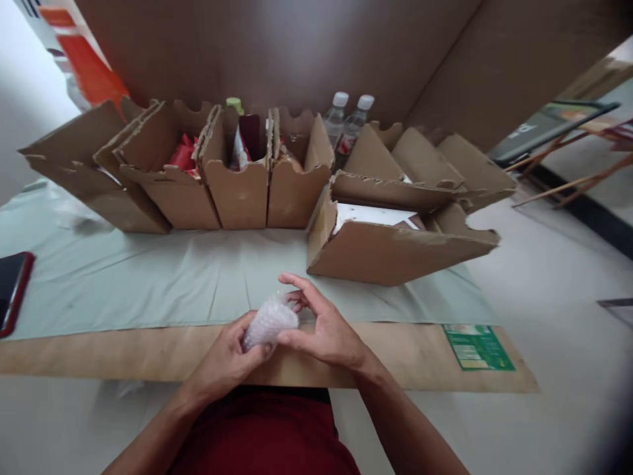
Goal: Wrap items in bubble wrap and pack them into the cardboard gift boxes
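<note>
A big brown cardboard sheet point(277, 46) stands as a backdrop, far beyond both hands. In front of it, well ahead of the hands, runs a row of open cardboard boxes point(237, 178); the ones ahead and to the left hold red packets point(184, 156), and the nearest box point(390, 247), just ahead and to the right of the right hand, lies tipped on its side with a white sheet inside. Between the hands and the boxes spreads a pale green cloth point(148, 277), laid over a flat cardboard panel point(99, 353) that passes right under the wrists. Two clear water bottles point(346, 125) with white caps stand behind the boxes, their labels too blurred to read. A green printed label point(477, 346) sits on the cardboard well to the right of the right hand; its writing is too small to make out. Far off to the left lies a dark phone in a red case point(12, 290).

The bubble-wrapped bundle point(270, 322) sits between the two hands, above the table edge. The left hand point(225, 359) is curled around its lower end, gripping it. The right hand point(324, 326) is half open, thumb and fingertips pressed against the wrap's upper end.
</note>
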`<action>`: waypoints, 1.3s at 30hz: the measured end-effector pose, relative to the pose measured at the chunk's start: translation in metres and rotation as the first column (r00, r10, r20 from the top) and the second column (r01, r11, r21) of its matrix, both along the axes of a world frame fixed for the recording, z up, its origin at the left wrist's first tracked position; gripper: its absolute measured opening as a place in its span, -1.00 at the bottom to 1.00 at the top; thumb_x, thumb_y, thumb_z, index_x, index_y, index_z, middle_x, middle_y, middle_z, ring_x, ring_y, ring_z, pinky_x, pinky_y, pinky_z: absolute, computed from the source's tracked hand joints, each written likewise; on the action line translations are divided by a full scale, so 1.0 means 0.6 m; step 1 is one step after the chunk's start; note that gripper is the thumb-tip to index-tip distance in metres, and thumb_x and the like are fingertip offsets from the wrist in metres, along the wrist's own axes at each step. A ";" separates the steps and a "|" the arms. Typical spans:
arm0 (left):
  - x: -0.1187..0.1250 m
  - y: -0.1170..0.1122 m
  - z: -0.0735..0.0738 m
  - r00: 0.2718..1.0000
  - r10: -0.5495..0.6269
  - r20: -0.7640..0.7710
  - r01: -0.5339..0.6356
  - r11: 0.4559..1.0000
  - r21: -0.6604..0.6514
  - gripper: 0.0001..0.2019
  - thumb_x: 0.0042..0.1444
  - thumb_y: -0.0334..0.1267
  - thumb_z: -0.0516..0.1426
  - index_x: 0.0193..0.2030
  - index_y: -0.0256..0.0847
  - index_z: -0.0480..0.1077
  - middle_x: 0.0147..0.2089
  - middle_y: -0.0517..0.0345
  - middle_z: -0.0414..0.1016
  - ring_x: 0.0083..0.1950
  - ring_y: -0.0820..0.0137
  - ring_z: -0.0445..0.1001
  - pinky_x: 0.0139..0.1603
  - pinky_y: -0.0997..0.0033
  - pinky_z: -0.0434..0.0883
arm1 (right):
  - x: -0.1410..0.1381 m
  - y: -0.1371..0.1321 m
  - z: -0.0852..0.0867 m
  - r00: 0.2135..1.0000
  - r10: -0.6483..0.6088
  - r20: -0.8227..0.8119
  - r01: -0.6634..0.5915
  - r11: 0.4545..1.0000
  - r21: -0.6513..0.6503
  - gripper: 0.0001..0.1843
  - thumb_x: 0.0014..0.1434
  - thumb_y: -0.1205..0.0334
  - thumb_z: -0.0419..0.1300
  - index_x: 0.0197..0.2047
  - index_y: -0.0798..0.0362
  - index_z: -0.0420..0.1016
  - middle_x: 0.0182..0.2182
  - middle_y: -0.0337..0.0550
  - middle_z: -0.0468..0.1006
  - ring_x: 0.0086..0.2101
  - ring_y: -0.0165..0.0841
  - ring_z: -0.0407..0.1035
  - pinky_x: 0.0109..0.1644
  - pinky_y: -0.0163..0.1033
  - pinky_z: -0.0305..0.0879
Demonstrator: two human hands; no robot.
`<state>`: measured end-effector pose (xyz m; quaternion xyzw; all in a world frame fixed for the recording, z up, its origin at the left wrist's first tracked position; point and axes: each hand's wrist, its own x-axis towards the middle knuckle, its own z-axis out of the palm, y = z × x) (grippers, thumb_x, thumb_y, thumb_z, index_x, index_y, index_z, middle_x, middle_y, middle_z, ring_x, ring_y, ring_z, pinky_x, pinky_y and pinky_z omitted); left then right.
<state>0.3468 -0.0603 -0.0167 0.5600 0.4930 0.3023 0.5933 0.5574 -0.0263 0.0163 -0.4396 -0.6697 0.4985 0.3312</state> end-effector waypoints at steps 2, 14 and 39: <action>0.002 0.001 0.006 0.994 -0.100 -0.049 0.100 0.995 0.012 -0.80 0.17 -0.18 0.19 -0.12 -0.22 0.51 -0.25 0.17 0.52 -0.25 0.34 0.41 -0.25 0.45 0.35 | 0.017 0.000 0.012 0.989 0.111 0.095 -0.113 0.994 0.010 -0.14 0.08 0.11 0.48 0.41 -0.09 0.30 0.32 -0.01 0.42 0.14 -0.20 0.43 0.19 -0.10 0.43; 0.016 0.052 0.036 0.962 -0.269 0.050 0.268 0.963 0.029 -0.54 0.06 -0.02 0.30 0.06 -0.17 0.54 -0.13 0.07 0.64 -0.14 0.24 0.56 -0.15 0.37 0.45 | 0.128 -0.008 0.091 0.992 0.013 0.128 -0.017 0.999 0.032 -0.70 0.14 0.13 0.39 -0.04 -0.05 0.63 -0.21 -0.22 0.66 -0.25 -0.32 0.50 -0.18 -0.23 0.45; 0.047 0.171 -0.026 0.976 0.174 0.129 -0.160 0.981 -0.112 -0.51 -0.15 0.06 0.39 -0.15 -0.22 0.54 -0.20 -0.08 0.69 -0.21 0.24 0.60 -0.28 0.33 0.44 | 0.296 0.169 0.267 -0.099 -0.344 0.934 0.314 0.880 0.358 -0.55 0.29 -0.06 0.14 -0.02 0.13 0.60 -0.09 0.18 0.65 -0.14 -0.07 0.49 -0.25 -0.14 0.12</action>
